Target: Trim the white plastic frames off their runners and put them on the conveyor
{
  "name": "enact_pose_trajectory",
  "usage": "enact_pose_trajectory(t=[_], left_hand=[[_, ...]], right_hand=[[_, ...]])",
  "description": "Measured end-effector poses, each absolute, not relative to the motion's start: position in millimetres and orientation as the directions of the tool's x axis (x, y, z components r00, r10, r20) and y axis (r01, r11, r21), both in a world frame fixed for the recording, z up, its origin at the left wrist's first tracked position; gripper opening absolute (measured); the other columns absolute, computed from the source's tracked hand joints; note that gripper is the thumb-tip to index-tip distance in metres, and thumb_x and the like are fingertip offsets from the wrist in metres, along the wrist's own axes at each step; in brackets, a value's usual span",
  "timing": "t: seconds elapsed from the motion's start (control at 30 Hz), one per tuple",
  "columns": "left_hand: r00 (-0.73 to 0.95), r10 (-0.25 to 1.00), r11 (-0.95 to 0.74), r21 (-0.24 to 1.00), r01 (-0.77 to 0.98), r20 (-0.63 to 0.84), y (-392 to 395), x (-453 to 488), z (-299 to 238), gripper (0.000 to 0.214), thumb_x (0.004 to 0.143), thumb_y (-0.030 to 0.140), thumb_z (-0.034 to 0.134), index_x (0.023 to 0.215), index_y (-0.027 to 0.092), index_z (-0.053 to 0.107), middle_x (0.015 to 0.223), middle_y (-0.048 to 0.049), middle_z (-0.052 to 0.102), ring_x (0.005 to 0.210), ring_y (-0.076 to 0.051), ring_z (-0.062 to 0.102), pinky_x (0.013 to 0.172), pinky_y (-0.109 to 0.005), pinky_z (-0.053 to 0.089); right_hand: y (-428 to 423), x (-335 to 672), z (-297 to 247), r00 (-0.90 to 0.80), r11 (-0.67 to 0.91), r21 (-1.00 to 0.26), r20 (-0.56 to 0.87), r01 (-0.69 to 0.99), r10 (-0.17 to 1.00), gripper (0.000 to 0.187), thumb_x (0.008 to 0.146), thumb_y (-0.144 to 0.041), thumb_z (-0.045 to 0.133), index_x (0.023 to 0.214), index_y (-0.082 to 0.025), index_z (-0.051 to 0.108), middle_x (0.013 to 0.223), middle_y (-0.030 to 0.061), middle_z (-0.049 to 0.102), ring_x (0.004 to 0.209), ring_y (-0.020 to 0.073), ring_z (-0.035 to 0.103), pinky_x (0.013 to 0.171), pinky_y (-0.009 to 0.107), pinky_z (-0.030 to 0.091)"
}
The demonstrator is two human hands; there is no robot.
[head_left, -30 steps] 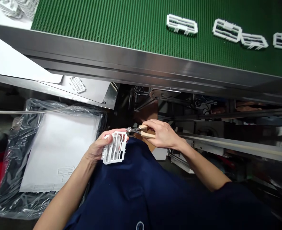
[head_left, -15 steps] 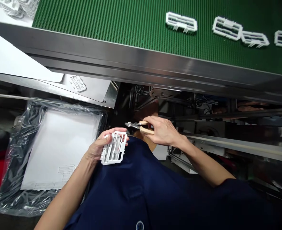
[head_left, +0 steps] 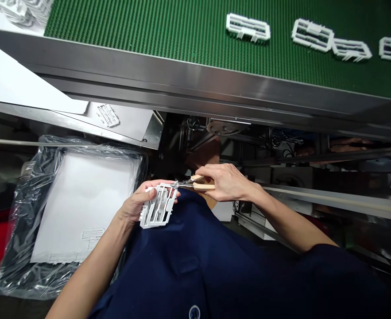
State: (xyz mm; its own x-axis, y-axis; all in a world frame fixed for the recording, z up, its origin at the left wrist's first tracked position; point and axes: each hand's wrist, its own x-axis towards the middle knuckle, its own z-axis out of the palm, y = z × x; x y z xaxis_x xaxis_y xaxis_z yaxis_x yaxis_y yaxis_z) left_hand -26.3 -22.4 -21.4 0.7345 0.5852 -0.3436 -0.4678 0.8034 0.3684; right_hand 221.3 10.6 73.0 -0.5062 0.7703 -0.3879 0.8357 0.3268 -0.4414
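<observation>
My left hand (head_left: 141,200) grips white plastic frames (head_left: 158,208), slotted and apparently more than one layered together, with the thumb across their upper left side. My right hand (head_left: 226,182) is closed around the pale handles of a pair of nippers (head_left: 186,182). The metal jaws reach the upper right corner of the held frames and seem to touch it; whether the jaws are closed there is too small to tell. Both hands are in front of the dark blue clothing at my waist.
A green conveyor belt (head_left: 142,31) with a metal side rail (head_left: 168,73) crosses the top, carrying several similar white frames (head_left: 247,27). At left, a plastic-lined box (head_left: 22,230) holds a white sheet (head_left: 82,199). Another frame (head_left: 108,115) rests on the ledge above it.
My right hand has brought the nippers down and left, from apart to the corner of the held frames. The frames on the belt appear slightly further up and left.
</observation>
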Motion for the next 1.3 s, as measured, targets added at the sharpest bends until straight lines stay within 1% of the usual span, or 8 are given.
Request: enact_pose_trajectory(t=[0.2, 0.3, 0.4, 0.53, 0.67, 0.8, 1.1, 1.3], left_hand=[[0.735, 0.579, 0.809, 0.366, -0.461, -0.353, -22, -26, -23, 0.048, 0.069, 0.037, 0.077, 0.109, 0.013, 0.067, 0.096, -0.0171, 0.071, 0.084, -0.026, 0.068, 0.072, -0.029, 0.056], [0.713, 0.589, 0.800, 0.398, -0.449, -0.379, -21, -27, -21, 0.052, 0.067, 0.040, 0.078, 0.112, 0.015, 0.066, 0.098, -0.0146, 0.070, 0.085, -0.025, 0.067, 0.069, -0.028, 0.055], [0.629, 0.637, 0.738, 0.588, -0.331, -0.445, -18, -24, -11, 0.052, 0.068, 0.040, 0.078, 0.114, 0.018, 0.065, 0.101, -0.0113, 0.069, 0.087, -0.024, 0.066, 0.069, -0.027, 0.054], [0.423, 0.852, 0.327, 0.944, 0.032, -0.310, -17, -17, 4, 0.045, 0.069, 0.032, 0.079, 0.111, 0.022, 0.066, 0.106, -0.0060, 0.066, 0.098, -0.024, 0.060, 0.088, -0.033, 0.047], [0.389, 0.921, -0.053, 0.979, 0.199, -0.029, -20, -11, 12, 0.047, 0.073, 0.029, 0.076, 0.117, 0.025, 0.062, 0.111, -0.0059, 0.063, 0.103, -0.024, 0.057, 0.092, -0.037, 0.044], [0.342, 0.939, -0.117, 0.961, 0.251, 0.024, -24, -11, 13, 0.051, 0.070, 0.024, 0.077, 0.118, 0.027, 0.063, 0.114, -0.0073, 0.062, 0.106, -0.028, 0.055, 0.096, -0.038, 0.041], [0.288, 0.957, -0.096, 0.965, 0.244, 0.022, -28, -10, 9, 0.056, 0.066, 0.019, 0.080, 0.119, 0.028, 0.064, 0.115, -0.0080, 0.061, 0.108, -0.030, 0.052, 0.100, -0.039, 0.037], [0.139, 0.946, 0.294, 0.956, 0.018, -0.293, -25, -15, 13, 0.050, 0.061, 0.021, 0.082, 0.110, 0.022, 0.069, 0.106, -0.0066, 0.064, 0.104, -0.028, 0.055, 0.096, -0.035, 0.042]], right_hand=[[11, 224, 68, -0.505, 0.283, -0.492, -0.409, 0.824, 0.760, 0.017, 0.078, -0.037, 0.057, 0.076, -0.020, 0.059, 0.063, -0.0024, 0.057, 0.054, 0.0088, 0.044, 0.053, 0.024, 0.022], [9, 219, 59, -0.438, 0.103, -0.616, -0.424, 0.781, 0.792, 0.021, 0.078, -0.040, 0.058, 0.077, -0.019, 0.058, 0.062, -0.0034, 0.055, 0.055, 0.0085, 0.044, 0.054, 0.023, 0.027], [5, 206, 48, -0.312, -0.124, -0.738, -0.423, 0.664, 0.851, 0.028, 0.078, -0.045, 0.058, 0.075, -0.018, 0.054, 0.066, -0.0034, 0.052, 0.058, 0.0084, 0.044, 0.055, 0.021, 0.031], [1, 183, 39, -0.304, -0.340, -0.886, -0.433, 0.314, 0.848, 0.029, 0.074, -0.043, 0.064, 0.080, -0.018, 0.050, 0.070, -0.0034, 0.052, 0.061, 0.0091, 0.048, 0.056, 0.022, 0.038], [2, 171, 34, -0.296, -0.524, -0.852, -0.505, 0.021, 0.810, 0.035, 0.069, -0.043, 0.069, 0.083, -0.019, 0.048, 0.070, -0.0023, 0.054, 0.063, 0.0120, 0.056, 0.059, 0.025, 0.045], [5, 169, 33, -0.293, -0.534, -0.843, -0.496, -0.065, 0.818, 0.034, 0.068, -0.040, 0.071, 0.084, -0.019, 0.049, 0.069, -0.0035, 0.053, 0.061, 0.0106, 0.054, 0.060, 0.025, 0.046], [8, 166, 35, -0.263, -0.324, -0.933, -0.356, 0.157, 0.897, 0.026, 0.073, -0.037, 0.063, 0.083, -0.020, 0.047, 0.070, -0.0044, 0.047, 0.061, 0.0089, 0.047, 0.060, 0.023, 0.044], [20, 173, 10, -0.106, -0.234, -0.754, -0.372, 0.613, 0.922, 0.028, 0.080, -0.048, 0.053, 0.086, -0.021, 0.051, 0.077, 0.0000, 0.058, 0.070, 0.0135, 0.055, 0.066, 0.026, 0.042]])
